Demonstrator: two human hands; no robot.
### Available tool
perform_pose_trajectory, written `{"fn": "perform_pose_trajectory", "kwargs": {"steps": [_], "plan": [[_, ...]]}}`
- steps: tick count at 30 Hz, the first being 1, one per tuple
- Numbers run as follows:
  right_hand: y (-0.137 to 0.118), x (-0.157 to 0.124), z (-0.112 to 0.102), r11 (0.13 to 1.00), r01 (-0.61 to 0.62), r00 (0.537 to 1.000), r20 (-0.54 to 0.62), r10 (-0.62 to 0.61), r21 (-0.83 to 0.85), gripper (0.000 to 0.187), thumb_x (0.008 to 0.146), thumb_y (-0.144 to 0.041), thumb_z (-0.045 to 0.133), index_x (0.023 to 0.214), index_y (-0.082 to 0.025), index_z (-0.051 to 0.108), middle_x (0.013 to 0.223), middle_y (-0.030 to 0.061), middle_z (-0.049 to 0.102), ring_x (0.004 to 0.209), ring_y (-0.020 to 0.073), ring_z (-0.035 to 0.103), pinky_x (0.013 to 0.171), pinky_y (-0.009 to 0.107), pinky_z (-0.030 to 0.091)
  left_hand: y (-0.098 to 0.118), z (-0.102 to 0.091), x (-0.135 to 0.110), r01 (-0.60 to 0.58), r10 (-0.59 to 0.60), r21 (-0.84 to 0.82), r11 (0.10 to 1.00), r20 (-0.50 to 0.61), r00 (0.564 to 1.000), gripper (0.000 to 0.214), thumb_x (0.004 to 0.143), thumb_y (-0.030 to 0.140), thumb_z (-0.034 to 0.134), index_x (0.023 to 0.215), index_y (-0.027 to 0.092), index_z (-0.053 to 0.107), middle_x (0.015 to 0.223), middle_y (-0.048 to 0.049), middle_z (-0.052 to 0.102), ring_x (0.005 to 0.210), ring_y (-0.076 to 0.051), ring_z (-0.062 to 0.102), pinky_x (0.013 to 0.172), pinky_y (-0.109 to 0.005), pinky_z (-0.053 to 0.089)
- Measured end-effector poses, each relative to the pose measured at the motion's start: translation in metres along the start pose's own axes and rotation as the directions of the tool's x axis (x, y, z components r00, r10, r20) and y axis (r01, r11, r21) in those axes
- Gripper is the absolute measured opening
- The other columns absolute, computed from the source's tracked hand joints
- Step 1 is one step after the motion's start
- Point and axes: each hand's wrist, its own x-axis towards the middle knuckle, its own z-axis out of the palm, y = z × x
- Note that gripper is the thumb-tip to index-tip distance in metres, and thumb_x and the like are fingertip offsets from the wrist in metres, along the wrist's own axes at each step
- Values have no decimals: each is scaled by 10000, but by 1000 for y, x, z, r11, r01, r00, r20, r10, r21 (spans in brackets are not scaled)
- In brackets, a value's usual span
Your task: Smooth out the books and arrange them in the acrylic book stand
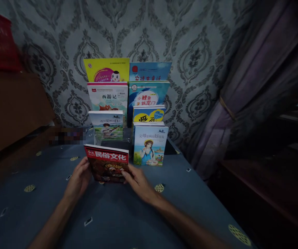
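A book with a dark red cover and white Chinese title [107,167] is upright and tilted slightly back, low in front of the other books. My left hand [80,178] is closed on its left edge, the fingers partly hidden behind it. On the right edge, my right hand [140,181] grips it with the thumb on the front cover. Behind it, a book with a guitar player on the cover [107,126] stands in a dark, partly see-through stand [115,142]. To the right is a book with a girl in a yellow hat [151,145].
Farther back rise a white-covered book [108,97], a yellow book [107,65], a teal book [149,91] and a blue book [150,69]. Blue patterned cloth [50,207] covers the surface. A brown box [11,110] stands left; a purple curtain [224,103] hangs right.
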Motion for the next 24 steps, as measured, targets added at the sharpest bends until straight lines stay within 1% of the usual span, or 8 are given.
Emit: {"fn": "perform_pose_trajectory", "kwargs": {"steps": [4, 10, 13, 18, 24], "plan": [[-3, -1, 2, 1000, -10, 1000, -19, 11, 22, 356, 1038, -436, 454, 1174, -180, 661, 975, 66, 715, 806, 194, 648, 693, 295, 519, 0, 1, -1, 6, -6, 20, 1000, -6, 1000, 400, 600, 430, 884, 915, 202, 794, 979, -55, 786, 934, -240, 702, 788, -295, 567], [-2, -4, 4, 1000, -29, 998, -48, 29, 0, 342, 1030, -454, 457, 1045, -177, 656, 910, 57, 691, 802, 196, 632, 702, 299, 514, 1, 4, 0, 6, -5, 31, 1000, -23, 1000, 389, 584, 429, 868, 894, 204, 795, 970, -59, 787, 948, -260, 705, 798, -322, 572], [0, -4, 5, 1000, -15, 998, -58, 16, 20, 357, 1031, -473, 458, 1063, -180, 660, 926, 56, 702, 793, 190, 625, 697, 295, 515, 2, 6, 0, 11, -10, 26, 1000, -28, 1000, 380, 575, 415, 862, 878, 197, 794, 962, -67, 788, 956, -268, 704, 797, -327, 570], [2, -5, 5, 999, -17, 998, -63, 19, 35, 366, 1033, -494, 464, 1071, -190, 665, 907, 46, 694, 808, 194, 634, 716, 301, 534, 4, 9, -1, 0, 0, 17, 1000, -46, 999, 366, 561, 377, 843, 882, 210, 794, 948, -55, 789, 977, -281, 705, 860, -366, 569], [5, -5, 3, 996, 2, 997, -77, 5, 90, 408, 1030, -543, 456, 1091, -194, 660, 908, 43, 675, 797, 187, 621, 687, 291, 544, 6, 12, 4, -19, 19, 20, 1000, -3, 1000, 344, 586, 377, 830, 888, 216, 792, 982, -70, 795, 1035, -314, 704, 912, -408, 559]]}}
